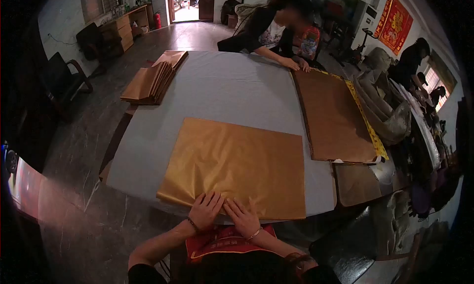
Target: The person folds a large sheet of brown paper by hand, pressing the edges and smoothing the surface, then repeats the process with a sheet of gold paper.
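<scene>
A large gold-brown sheet of paper lies in front of me on the cloth-covered table, creased toward its left half. My left hand rests on its near edge, with the fingers stretched out over the paper. Just beside it, my right hand lies on the same edge, fingers extended and pointing toward the left hand. The thumbs are largely hidden. A light grey cloth covers the tabletop under the sheet.
Folded gold-brown paper is piled at the table's far left. On the right lies a brown stack of sheets with a yellow edge, where a co-worker leans over with both hands. Chairs stand left; another person bends at far right.
</scene>
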